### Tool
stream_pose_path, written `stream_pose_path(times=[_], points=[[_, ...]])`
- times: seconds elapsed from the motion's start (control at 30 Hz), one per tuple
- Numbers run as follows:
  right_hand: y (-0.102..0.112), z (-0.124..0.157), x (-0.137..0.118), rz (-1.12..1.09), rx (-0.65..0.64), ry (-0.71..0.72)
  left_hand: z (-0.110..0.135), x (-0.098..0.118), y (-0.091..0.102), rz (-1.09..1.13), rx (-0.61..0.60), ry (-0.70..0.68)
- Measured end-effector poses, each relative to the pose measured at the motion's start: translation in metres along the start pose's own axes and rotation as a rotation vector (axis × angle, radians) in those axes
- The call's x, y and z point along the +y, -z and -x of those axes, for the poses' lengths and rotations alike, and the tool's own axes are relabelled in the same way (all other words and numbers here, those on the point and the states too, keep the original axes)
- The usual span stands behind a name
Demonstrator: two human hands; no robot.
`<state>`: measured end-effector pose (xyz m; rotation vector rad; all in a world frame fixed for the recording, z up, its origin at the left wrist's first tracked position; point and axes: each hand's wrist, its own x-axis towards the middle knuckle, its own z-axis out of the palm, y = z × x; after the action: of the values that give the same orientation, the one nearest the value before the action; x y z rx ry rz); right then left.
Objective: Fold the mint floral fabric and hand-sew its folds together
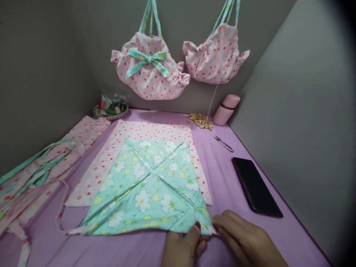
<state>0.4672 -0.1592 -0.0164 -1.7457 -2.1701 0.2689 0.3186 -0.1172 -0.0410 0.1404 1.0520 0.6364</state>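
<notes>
A mint-green fabric square with white and yellow flowers lies flat, its diagonal seams crossing in the middle. My left hand grips its near edge, thumb on top, close to the near right corner. At that corner my right hand is closed in a pinch, with a bit of pink fabric showing at the fingertips. A pink strap trails from the near left corner. Beneath the square lies a pink dotted fabric piece.
Pink dotted fabric with green ties lies left. A basket, peanuts, a pink flask, thread snips and a black phone sit around the purple cloth. Two pink dotted bags hang above.
</notes>
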Motion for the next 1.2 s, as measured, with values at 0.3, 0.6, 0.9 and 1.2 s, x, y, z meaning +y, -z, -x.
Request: stream_pose_path(times=[0.3, 0.6, 0.9, 1.2], points=[[0.0, -0.002, -0.002, 0.037, 0.014, 0.061, -0.005, -0.003, 0.001, -0.007, 0.01, -0.008], [0.003, -0.006, -0.005, -0.029, -0.007, 0.013, -0.004, -0.002, 0.001, -0.037, 0.005, -0.01], [0.006, -0.01, -0.011, -0.038, -0.047, -0.003, -0.002, 0.0, -0.001, -0.031, 0.039, -0.008], [0.006, -0.011, -0.014, 0.003, -0.078, -0.021, -0.005, -0.002, 0.002, -0.109, 0.0, -0.016]])
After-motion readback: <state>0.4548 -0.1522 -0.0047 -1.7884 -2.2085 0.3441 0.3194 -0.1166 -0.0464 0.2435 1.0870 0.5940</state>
